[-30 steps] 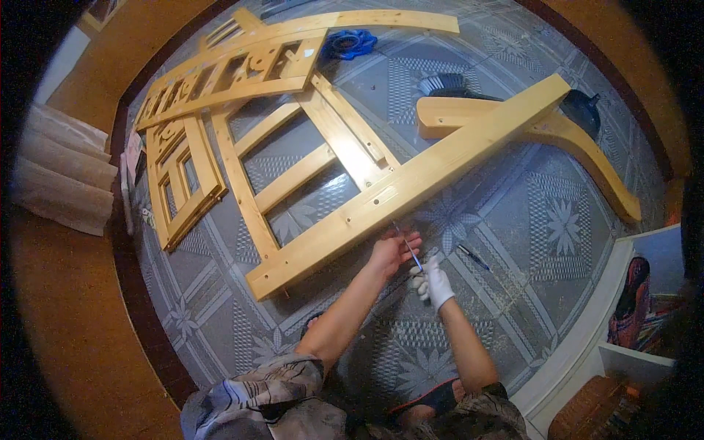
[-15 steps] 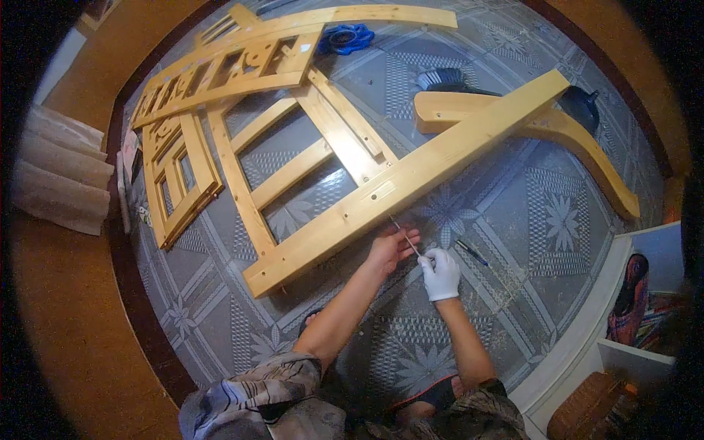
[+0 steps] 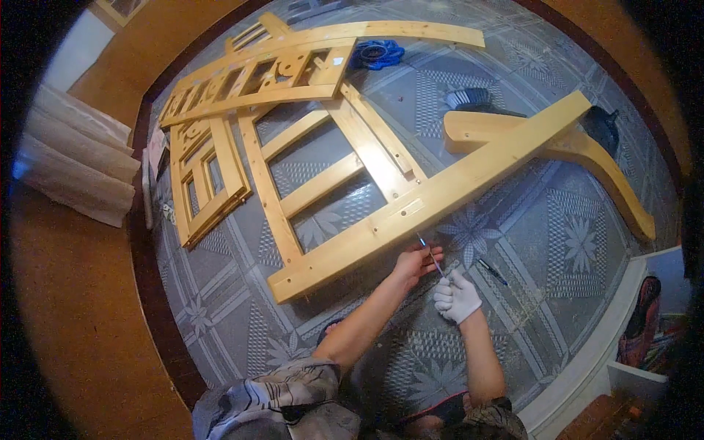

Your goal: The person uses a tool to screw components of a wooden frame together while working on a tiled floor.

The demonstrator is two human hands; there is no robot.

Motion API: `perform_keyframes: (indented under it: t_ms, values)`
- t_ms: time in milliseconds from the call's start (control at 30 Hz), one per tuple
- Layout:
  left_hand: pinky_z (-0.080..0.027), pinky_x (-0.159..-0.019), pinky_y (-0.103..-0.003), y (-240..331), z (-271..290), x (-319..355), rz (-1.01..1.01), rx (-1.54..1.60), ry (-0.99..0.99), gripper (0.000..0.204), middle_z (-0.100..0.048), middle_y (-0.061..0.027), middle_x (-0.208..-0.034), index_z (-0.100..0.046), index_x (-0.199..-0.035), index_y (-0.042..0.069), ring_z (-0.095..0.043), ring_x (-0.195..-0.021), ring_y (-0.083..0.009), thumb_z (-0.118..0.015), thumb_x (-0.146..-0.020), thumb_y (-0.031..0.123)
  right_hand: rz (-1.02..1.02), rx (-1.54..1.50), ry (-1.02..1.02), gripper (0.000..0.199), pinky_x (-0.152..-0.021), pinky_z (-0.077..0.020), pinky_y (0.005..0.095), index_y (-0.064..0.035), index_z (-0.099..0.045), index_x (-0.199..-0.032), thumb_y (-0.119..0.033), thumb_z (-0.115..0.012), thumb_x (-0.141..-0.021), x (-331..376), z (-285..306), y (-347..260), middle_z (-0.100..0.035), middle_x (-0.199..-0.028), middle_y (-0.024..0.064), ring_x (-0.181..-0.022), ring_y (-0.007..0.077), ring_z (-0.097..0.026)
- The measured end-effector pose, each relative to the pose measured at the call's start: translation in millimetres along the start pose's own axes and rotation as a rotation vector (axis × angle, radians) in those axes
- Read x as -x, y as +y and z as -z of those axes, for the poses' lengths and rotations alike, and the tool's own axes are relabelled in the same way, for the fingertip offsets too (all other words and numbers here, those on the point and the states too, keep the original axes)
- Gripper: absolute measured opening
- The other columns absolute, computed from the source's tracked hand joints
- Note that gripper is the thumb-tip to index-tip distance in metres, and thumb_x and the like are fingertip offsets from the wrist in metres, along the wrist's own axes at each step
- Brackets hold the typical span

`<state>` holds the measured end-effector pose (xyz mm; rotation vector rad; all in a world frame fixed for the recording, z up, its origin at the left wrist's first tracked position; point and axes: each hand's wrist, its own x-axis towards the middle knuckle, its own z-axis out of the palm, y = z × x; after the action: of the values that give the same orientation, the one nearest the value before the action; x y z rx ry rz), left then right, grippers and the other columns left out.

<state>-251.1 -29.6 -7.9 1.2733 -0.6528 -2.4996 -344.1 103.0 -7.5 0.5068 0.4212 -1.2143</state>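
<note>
A long wooden beam (image 3: 447, 195) with bolt holes lies slantwise before me, joined to a slatted wooden frame (image 3: 323, 183). At its near edge a thin metal rod (image 3: 435, 261), perhaps a hex key, reaches from the beam's side toward my hands. My bare left hand (image 3: 415, 265) is close to the beam, its half-curled fingers around the rod's middle. My right hand (image 3: 456, 297), in a white glove, is closed on the rod's near end. How the far tip meets the beam is too small to tell.
A black pen (image 3: 491, 271) lies right of my glove. A curved wooden piece (image 3: 598, 150) lies near the beam's far end, by a dark cap (image 3: 603, 128). Wooden panels (image 3: 257, 84) are stacked at the far left, near a blue bag (image 3: 376, 53). White shelving (image 3: 587, 381) borders the right.
The whole view has shifted, so the scene sits further right and lower. My gloved right hand has turned on the rod, its fingers now more curled. My left hand stays at the beam.
</note>
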Motion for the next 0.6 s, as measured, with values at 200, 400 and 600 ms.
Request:
perform_keyframes:
  t_ms: [200,400,600]
  values:
    - [-0.046,-0.059,-0.026,0.5,-9.4,-3.7,0.017,-0.221,0.051,0.02,-0.058,-0.0041,-0.089,-0.048,-0.098,0.006,-0.056,-0.072,-0.0113,-0.039,-0.085,0.019,0.555,0.997,0.618,0.026,-0.047,-0.0368,0.0292,-0.0052,-0.049,-0.073,-0.03,-0.056,-0.073,-10.4,2.7,5.7,-0.044,-0.057,0.0034,-0.049,0.0172,-0.044]
    - [-0.041,-0.039,-0.025,-2.6,6.3,-21.4,0.047,-0.447,0.104,0.021,-0.059,-0.0065,-0.065,-0.055,-0.082,0.003,-0.053,-0.046,-0.0132,-0.043,-0.082,0.021,0.675,1.929,0.735,0.032,-0.061,-0.0416,0.0352,0.001,-0.054,-0.078,-0.03,-0.052,-0.072,-12.6,-25.3,10.0,-0.055,-0.069,0.0201,-0.065,0.0298,-0.055]
    - [-0.043,-0.042,-0.032,-5.1,-8.1,-30.1,0.027,-0.856,0.147,0.024,-0.057,-0.0086,-0.057,-0.058,-0.067,0.001,-0.055,-0.046,-0.0188,-0.047,-0.079,0.019,0.143,1.373,0.73,0.023,-0.04,-0.0394,0.0299,-0.0051,-0.054,-0.072,-0.025,-0.043,-0.077,-14.6,-26.2,-4.4,-0.052,-0.06,0.0074,-0.049,0.0149,-0.048]
